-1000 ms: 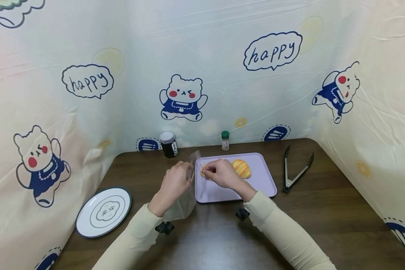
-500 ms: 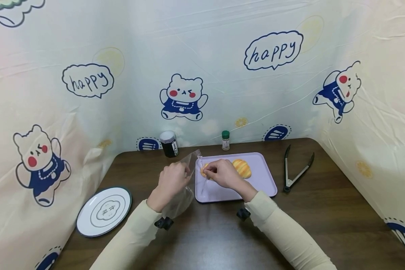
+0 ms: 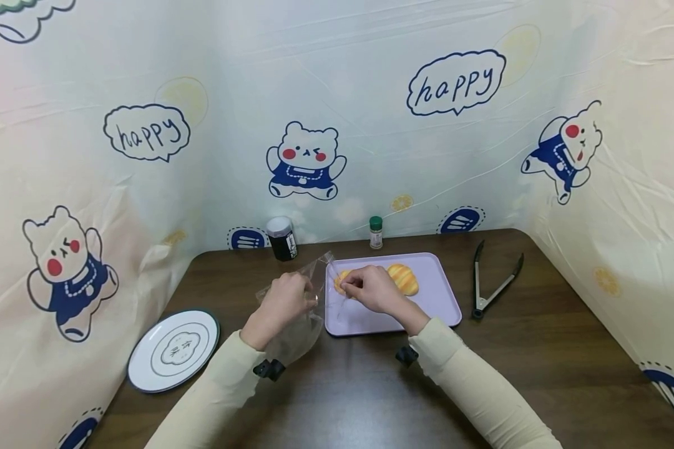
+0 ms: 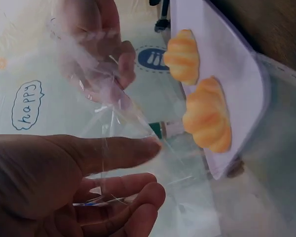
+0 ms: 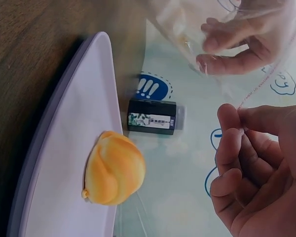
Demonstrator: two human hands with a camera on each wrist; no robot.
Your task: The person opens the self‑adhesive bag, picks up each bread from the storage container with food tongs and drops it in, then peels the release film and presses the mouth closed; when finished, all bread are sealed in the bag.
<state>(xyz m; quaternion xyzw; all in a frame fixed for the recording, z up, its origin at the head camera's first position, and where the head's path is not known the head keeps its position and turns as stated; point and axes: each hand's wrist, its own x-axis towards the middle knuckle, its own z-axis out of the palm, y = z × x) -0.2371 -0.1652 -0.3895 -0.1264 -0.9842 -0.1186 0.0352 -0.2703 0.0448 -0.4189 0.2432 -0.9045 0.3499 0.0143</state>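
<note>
A clear plastic bag (image 3: 297, 337) hangs between my two hands over the table, left of the lilac tray (image 3: 371, 321). My right hand (image 3: 373, 290) pinches the bag's edge between thumb and forefinger, above the tray's left part. Film overlaps my left hand (image 4: 103, 182), whose thumb stands apart from its loosely bent fingers; the right wrist view shows this hand (image 5: 241, 44) at the bag's mouth. Two yellow-orange bread rolls lie on the tray: one roll (image 3: 402, 279) in plain sight, the other roll (image 3: 339, 282) partly behind my right hand in the head view.
Right of the tray lie spread tongs (image 3: 479, 299). A black jar with a pale lid (image 3: 281, 240) and a green-capped shaker (image 3: 376, 232) stand at the table's back edge. A white plate (image 3: 146, 362) lies at left.
My left hand has moved slightly left and down, and the bag's film has spread out, showing on both sides of that hand. My right hand stays nearly still, pinching the bag's edge.
</note>
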